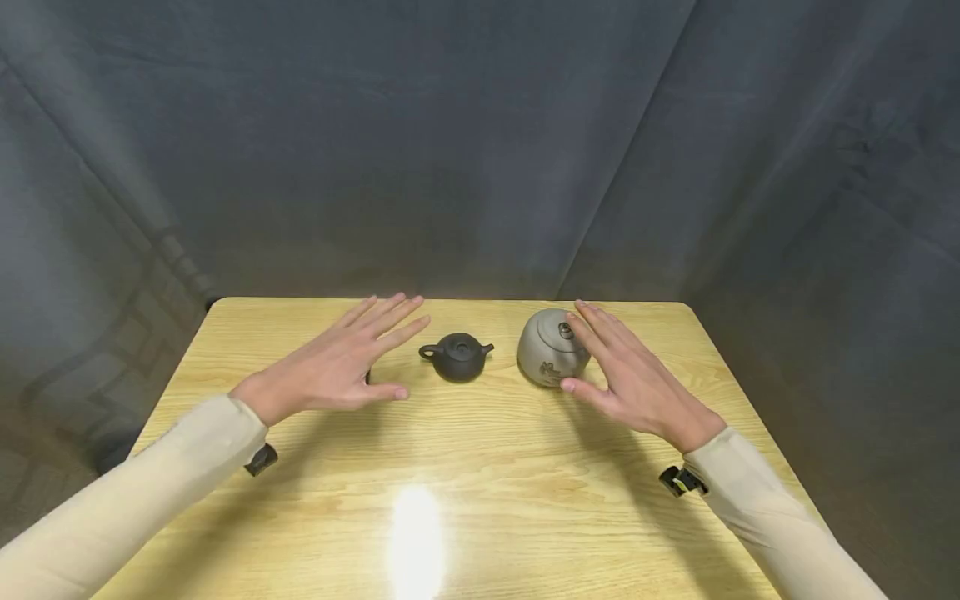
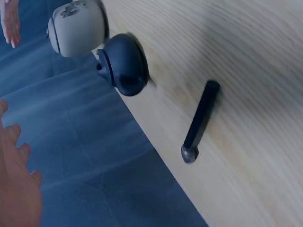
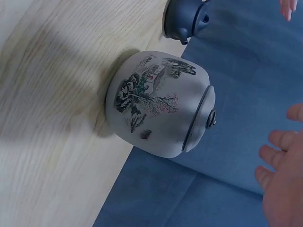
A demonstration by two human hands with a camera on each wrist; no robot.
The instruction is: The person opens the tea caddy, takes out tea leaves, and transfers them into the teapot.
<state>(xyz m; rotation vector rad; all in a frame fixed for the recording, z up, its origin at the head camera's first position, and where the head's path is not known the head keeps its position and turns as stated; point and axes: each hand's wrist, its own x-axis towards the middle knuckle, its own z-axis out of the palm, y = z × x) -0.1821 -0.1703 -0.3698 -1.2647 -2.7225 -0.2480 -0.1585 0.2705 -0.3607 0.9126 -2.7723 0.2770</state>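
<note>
While left hand (image 1: 333, 360) hovers outspread | right hand (image 1: 633, 379) hovers likewise near jar (image 1: 543, 348) | both holding nothing

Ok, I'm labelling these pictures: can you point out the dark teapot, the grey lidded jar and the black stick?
Dark teapot (image 1: 459, 360), head view, middle of its body.
Grey lidded jar (image 3: 157, 104), right wrist view, its painted side.
Black stick (image 2: 201, 117), left wrist view, middle of its shaft.

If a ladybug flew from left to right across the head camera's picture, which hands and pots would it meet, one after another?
Left hand → little dark teapot → grey lidded jar → right hand.
</note>
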